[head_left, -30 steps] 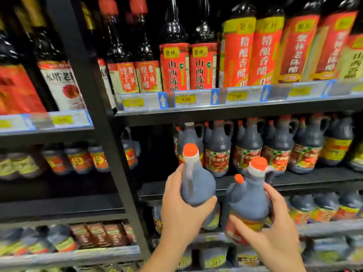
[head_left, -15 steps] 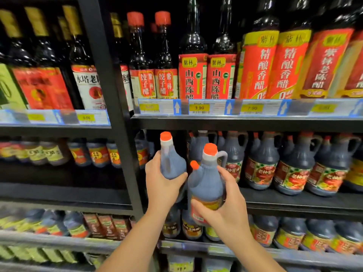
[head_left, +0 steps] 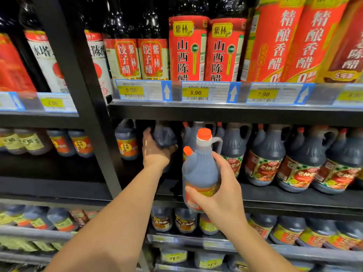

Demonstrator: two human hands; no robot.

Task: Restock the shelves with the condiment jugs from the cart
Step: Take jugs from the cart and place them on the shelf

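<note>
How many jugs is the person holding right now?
2. The left hand pushes one jug deep into the middle shelf; the right hand holds another jug in front of it.

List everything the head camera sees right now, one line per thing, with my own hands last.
Tall bottles: many, dark with red labels, top shelf.
Price tags: several, yellow and blue, top shelf edge.
Shelved jugs: a row, dark with orange caps, middle shelf right.
Lower jugs: many, dark, bottom shelves.
Shelf post: one, black, left of centre.
Back jug: one, dark, inside the middle shelf.
Front jug: one, dark, orange caps, before the shelf.
Left hand: grips back jug.
Right hand: grips front jug.
</note>
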